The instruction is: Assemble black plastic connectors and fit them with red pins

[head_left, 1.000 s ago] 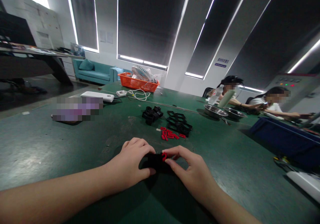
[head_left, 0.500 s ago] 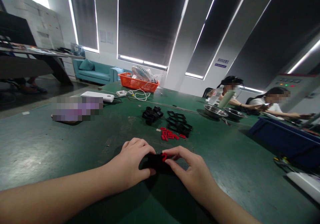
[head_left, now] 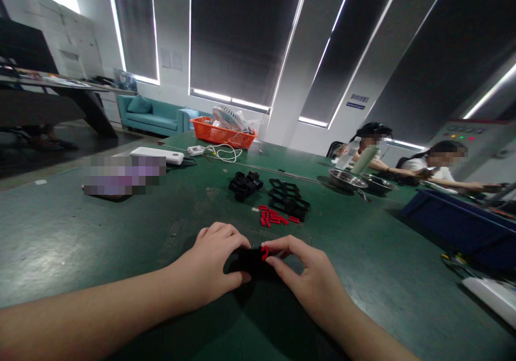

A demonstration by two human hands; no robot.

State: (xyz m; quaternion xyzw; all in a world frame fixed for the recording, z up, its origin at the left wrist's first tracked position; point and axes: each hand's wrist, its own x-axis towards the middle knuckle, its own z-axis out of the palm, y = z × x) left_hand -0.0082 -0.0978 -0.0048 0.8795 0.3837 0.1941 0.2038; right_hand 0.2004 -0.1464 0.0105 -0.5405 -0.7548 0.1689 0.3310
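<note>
A small black plastic part [head_left: 250, 259] is gripped between the thumb and fingers of my left hand [head_left: 215, 261], low over the green table. My right hand [head_left: 300, 267] pinches a small red clip [head_left: 265, 253] against the right end of that black part. How far the clip sits on the part is too dark to tell. Just beyond my hands lies a loose group of red clips [head_left: 274, 217]. Behind them are several flat black frames [head_left: 288, 195], and to their left a heap of black plastic pieces [head_left: 245, 185].
On the green table [head_left: 133, 242] lie a blurred flat purple object [head_left: 129, 175] and a white power strip [head_left: 157, 155]. An orange basket [head_left: 221, 134] holding a fan stands at the back. Metal bowls [head_left: 346, 179] and a blue bin [head_left: 463, 226] are right. Two people sit beyond.
</note>
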